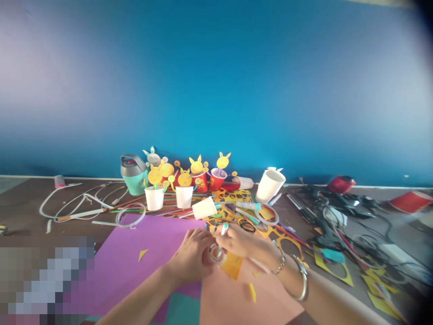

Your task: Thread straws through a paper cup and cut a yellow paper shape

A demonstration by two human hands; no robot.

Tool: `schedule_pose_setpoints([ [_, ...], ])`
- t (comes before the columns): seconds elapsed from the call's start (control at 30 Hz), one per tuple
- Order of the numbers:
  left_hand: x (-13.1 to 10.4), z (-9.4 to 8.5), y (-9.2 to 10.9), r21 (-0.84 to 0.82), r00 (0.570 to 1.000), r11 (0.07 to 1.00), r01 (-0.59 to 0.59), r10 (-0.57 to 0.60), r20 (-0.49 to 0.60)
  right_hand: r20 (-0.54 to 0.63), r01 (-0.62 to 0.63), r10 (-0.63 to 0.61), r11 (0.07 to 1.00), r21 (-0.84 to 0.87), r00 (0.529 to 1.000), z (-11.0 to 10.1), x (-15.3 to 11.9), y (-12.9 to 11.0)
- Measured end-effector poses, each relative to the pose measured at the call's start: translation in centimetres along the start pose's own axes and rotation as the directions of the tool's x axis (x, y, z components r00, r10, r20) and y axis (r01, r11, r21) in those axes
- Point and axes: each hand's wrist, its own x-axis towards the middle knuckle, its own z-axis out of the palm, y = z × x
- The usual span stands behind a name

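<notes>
Right hand (233, 241) grips a slim, smooth pen (223, 232).

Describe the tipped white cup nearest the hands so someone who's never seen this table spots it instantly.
From the blue wall, come down to the purple sheet. At its far right corner, a plain white cup lies on its side. The upright white cups to its left hold yellow-faced figures; the other tipped pale cup lies farther back, nearer the wall.

I can see a blue wall (216, 90) across the upper frame, a mint-and-grey bottle (135, 181) left of centre, and tangled cables (352, 241) at lower right.
</notes>
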Motion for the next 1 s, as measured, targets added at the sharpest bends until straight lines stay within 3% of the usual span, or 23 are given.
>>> schedule_pose_setpoints([
  [0.2, -0.1, -0.1, -0.1, -0.004, 1.0, 1.0, 0.006, -0.006, -0.009, 0.204, -0.156, 0.199, 0.966, -0.208, 0.958, -1.8, 1.7, -3.3],
  [0.37, -0.1, -0.1, -0.2, -0.047, 0.999, 0.999, 0.016, -0.019, -0.046, 0.29, -0.046, 0.204, 0.881, -0.471, 0.935, -2.3, 2.7, -6.5],
  [0.53, 0.0, 0.3, -0.7, -0.054, 0.997, 0.998, 0.022, -0.026, -0.072, 0.351, 0.095, 0.147, 0.805, -0.586, 0.925, -1.5, 2.9, -7.9],
  [0.83, -0.1, 0.4, -1.3, -0.119, 0.996, 0.993, -0.001, -0.009, -0.085, 0.266, 0.281, -0.132, 0.696, -0.661, 0.955, 0.5, 1.0, -6.7],
  [1.0, 0.0, -0.3, -0.6, -0.105, 0.998, 0.994, -0.018, 0.013, -0.054, 0.272, 0.363, -0.241, 0.647, -0.671, 0.932, 0.4, -0.1, -6.6],
])
